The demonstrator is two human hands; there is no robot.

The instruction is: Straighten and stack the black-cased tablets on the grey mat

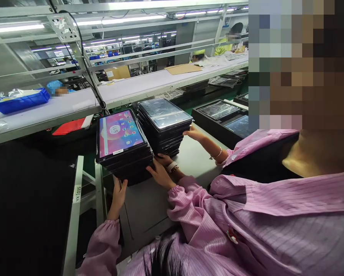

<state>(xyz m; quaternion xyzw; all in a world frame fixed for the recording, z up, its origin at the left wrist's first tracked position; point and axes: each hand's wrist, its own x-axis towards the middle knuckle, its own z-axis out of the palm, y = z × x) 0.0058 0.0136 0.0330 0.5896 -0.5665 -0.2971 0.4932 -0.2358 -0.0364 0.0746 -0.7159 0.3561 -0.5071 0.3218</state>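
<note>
Left hand [118,194], pink ribbed sleeve: thumb up against the near left corner of the left stack of tablets [123,153], fingers hooked under its base, gripping it. The stack is flat, glossy black slabs with rounded corners; the top screen is lit pink and tilted. It stands on a smooth grey table [149,214]. Right hand [160,175]: fingers stretched flat against the stack's near right corner, not closed. Just beside it, a right stack [164,122] topped with shiny film, touched by another person's hand [194,134]

glossy glass tablet [118,133], matt table [149,207]
</note>
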